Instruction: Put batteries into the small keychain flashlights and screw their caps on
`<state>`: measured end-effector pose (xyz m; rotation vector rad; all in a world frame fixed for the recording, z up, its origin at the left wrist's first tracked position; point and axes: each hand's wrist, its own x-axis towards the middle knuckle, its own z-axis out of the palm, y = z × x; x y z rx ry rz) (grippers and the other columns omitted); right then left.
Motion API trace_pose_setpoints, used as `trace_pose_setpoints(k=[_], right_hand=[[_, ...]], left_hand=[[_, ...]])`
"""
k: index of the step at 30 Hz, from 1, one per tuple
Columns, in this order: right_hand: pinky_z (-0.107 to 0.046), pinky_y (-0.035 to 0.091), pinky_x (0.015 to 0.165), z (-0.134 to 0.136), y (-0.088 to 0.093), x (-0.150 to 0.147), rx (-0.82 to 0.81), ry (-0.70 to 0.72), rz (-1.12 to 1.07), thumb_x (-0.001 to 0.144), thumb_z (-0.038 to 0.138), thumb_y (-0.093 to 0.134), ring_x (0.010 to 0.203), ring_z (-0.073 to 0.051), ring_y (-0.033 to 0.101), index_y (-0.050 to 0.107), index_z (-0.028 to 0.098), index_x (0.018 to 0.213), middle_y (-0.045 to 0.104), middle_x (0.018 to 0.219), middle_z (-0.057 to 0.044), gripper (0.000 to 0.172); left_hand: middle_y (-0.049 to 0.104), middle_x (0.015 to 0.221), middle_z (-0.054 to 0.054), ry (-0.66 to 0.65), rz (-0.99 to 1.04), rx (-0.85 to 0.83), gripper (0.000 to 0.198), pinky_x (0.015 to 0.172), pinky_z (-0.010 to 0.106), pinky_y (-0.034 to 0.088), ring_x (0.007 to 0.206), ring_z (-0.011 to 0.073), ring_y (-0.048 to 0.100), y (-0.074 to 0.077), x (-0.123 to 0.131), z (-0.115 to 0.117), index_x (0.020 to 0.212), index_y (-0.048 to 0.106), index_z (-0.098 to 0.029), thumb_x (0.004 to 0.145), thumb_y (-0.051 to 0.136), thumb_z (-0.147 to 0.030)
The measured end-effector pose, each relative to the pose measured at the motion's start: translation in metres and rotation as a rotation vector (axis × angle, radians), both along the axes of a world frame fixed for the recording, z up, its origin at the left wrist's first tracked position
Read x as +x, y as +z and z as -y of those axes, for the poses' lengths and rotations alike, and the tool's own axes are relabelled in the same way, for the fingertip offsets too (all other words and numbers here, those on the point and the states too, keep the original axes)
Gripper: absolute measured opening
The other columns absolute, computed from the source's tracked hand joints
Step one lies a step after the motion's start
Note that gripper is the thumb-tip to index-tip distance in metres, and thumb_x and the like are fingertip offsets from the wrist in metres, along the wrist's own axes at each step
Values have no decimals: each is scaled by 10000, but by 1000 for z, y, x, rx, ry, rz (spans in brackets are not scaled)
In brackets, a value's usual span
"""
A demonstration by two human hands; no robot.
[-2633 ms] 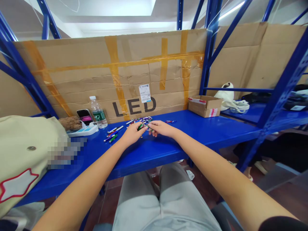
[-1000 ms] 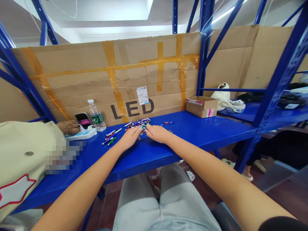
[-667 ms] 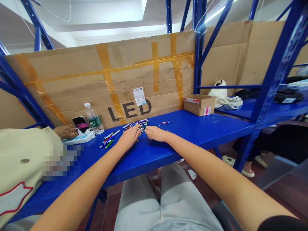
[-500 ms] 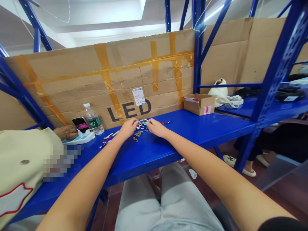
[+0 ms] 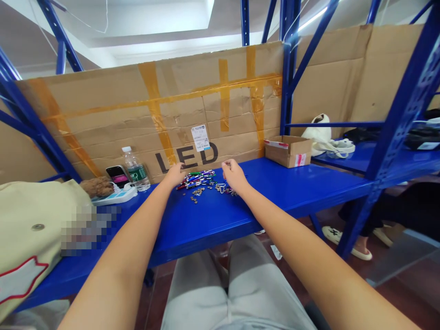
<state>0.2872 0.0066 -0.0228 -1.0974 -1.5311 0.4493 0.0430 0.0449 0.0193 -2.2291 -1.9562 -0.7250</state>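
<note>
A pile of shiny pens [image 5: 196, 180], in blue, red, green and silver, lies on the blue shelf top [image 5: 206, 220]. At its left end, my left hand [image 5: 175, 175] is raised slightly, fingers stretched and apart, holding nothing I can see. My right hand [image 5: 235, 177] is right of the pile, fingers curled together; whatever they may hold is hidden. In front of the pens lie several small brown round pieces [image 5: 195, 199]. Heart-shaped metal clips [image 5: 220, 187] rest between the pile and my right hand, which partly covers more small pieces.
To the left stand a water bottle [image 5: 136, 172], a phone [image 5: 118, 177], a white power strip [image 5: 117, 196] and a cream bag [image 5: 41, 229]. An open cardboard box [image 5: 288, 151] sits at the back right. Taped cardboard [image 5: 120, 123] walls the back. A person's foot [image 5: 360, 250] shows below right.
My hands have moved apart from over the pile, the left one leftward and the right one rightward. More of the pens and the clips now show. The view has shifted slightly.
</note>
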Motion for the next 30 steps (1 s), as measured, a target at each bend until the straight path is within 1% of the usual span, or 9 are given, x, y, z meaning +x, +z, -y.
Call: trace_pose_setpoints(k=[5,9,12,17,21,24,26,28,30], right_hand=[[-295,451,779,-2,2,5,7,-80,-46,903,402,356,861,-197,618,529,187,993,671,896,-77,290],[-283,441,765,-2,1,4,-3,-69,-2,885,361,385,855,-190,609,542,190,905,673,896,-70,233],[-270,427,749,0,1,3,3,-54,92,863,315,413,847,-181,594,547,195,805,670,879,-56,190],[-255,407,699,3,0,1,-37,-34,214,855,287,432,794,-171,579,560,191,761,659,807,-37,185],[-252,399,698,4,-2,2,-57,-39,378,857,267,448,786,-169,581,591,182,789,670,811,-41,180],[-262,406,705,4,-4,4,-109,-40,583,852,276,471,815,-183,595,628,180,822,686,858,-57,187],[-292,422,744,4,-4,5,-143,-45,737,836,313,507,885,-215,602,658,190,841,690,928,-72,195],[-352,435,806,5,-4,7,-155,-62,847,818,344,535,974,-258,591,685,212,859,676,1014,-85,205],[-419,437,849,6,-4,8,-163,-71,892,808,356,542,1036,-291,573,702,239,888,652,1078,-93,214]], left_hand=[[698,1108,126,37,-154,-55,282,944,335,450,1063,291,622,-2,-50,37,1001,701,-148,794,528,-228],[716,1090,88,150,-293,-120,302,892,301,458,1037,263,633,-12,-92,52,990,711,-202,804,484,-277],[727,1061,87,174,-322,-194,323,821,274,468,991,256,653,-16,-106,55,989,716,-204,801,491,-340],[735,1015,101,179,-343,-278,353,727,267,462,929,261,666,-12,-99,61,981,719,-187,805,500,-401],[737,933,126,228,-384,-201,363,685,305,459,863,290,667,-9,-91,71,867,736,-185,804,490,-444],[743,817,78,171,-379,-277,310,663,285,460,796,261,672,-10,-84,76,780,730,-214,754,563,-473],[736,754,42,139,-390,-340,205,662,266,463,763,236,674,-12,-79,76,718,714,-231,732,606,-404],[741,796,45,143,-411,-333,123,683,263,470,793,235,676,-14,-74,75,718,708,-229,718,626,-321],[741,920,79,160,-416,-293,146,715,275,479,873,257,673,-17,-72,73,809,713,-215,704,644,-291]])
